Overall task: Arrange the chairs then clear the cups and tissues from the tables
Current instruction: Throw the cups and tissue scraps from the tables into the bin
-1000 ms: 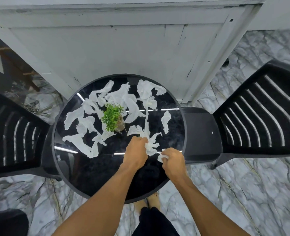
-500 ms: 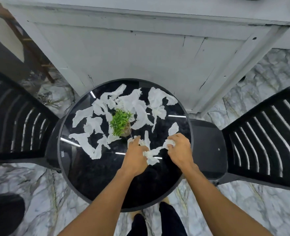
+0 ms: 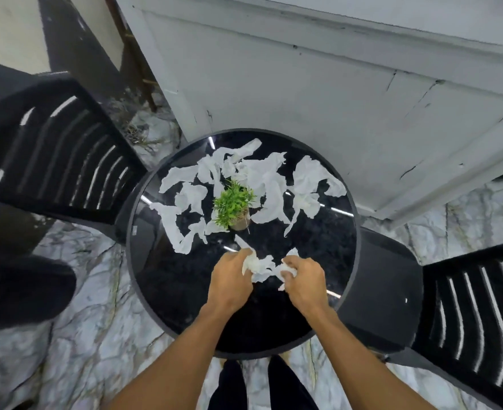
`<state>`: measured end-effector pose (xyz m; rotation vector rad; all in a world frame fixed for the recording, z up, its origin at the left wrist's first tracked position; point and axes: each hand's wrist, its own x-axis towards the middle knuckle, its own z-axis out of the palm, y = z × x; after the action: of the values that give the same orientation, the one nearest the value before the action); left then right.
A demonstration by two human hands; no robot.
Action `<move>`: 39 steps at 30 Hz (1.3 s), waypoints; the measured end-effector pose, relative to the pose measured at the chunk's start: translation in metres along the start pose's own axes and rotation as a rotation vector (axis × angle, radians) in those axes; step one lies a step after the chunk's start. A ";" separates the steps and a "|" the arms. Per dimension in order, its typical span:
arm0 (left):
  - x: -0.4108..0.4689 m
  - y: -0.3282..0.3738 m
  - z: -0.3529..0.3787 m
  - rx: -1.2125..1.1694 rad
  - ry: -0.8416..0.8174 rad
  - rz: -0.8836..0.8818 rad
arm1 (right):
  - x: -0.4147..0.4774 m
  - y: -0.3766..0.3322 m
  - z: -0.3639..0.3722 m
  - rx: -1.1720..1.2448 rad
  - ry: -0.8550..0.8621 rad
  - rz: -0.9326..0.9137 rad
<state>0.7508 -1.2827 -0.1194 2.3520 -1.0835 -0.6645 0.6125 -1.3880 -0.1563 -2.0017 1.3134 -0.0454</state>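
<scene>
surface (image 3: pixel 185 291): round, black, glossy, near half bare; light streaks reflect off it
left hand (image 3: pixel 229 284): grip closed on wad, knuckles up, over the near middle of the surface
right hand (image 3: pixel 305 284): grip closed on the wad's other end, a scrap pokes out above the fingers
wad (image 3: pixel 259 266): crumpled white tissue bunched between both hands, held just above the surface; one thin tail runs up toward the plant
tissues (image 3: pixel 271 187): many torn white pieces spread over the far half, ringing the plant on left, back and right; some overlap, all lie flat
plant (image 3: pixel 232 204): small green tuft in a brown pot, upright, centre of the surface, tissue touching its base; sits between the hands and the far tissues
left chair (image 3: pixel 55 155): black, slatted back, pushed against the surface's left edge
right chair (image 3: pixel 466 309): black, slatted back, seat tucked against the surface's right edge
panel (image 3: pixel 318 99): white, cracked paint, leans close behind the far edge
floor (image 3: pixel 90 335): grey marble
legs (image 3: pixel 262 386): dark trousers, right at the near edge
cups: can't tell, not seen on this surface
</scene>
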 end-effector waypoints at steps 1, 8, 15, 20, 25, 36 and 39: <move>-0.003 -0.009 -0.006 -0.013 0.037 -0.042 | -0.002 -0.007 0.005 0.005 -0.012 -0.027; -0.013 -0.068 -0.062 -0.088 0.256 -0.274 | -0.001 -0.073 0.037 0.027 -0.096 -0.228; 0.022 -0.096 -0.084 0.014 0.038 -0.189 | -0.003 -0.094 0.063 0.021 -0.169 -0.220; 0.019 -0.100 -0.072 0.047 -0.110 -0.207 | -0.008 -0.096 0.068 0.023 -0.121 -0.172; 0.003 -0.112 -0.106 -0.024 0.015 -0.139 | -0.012 -0.116 0.082 -0.019 -0.050 -0.135; 0.084 -0.157 -0.126 0.213 -0.195 0.022 | -0.005 -0.158 0.117 0.046 0.139 -0.072; 0.077 -0.165 -0.118 0.186 -0.183 0.001 | -0.002 -0.152 0.125 0.058 0.136 -0.067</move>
<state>0.9579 -1.2226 -0.1425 2.4843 -1.2750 -0.8240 0.7805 -1.2855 -0.1587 -2.0225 1.3132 -0.2530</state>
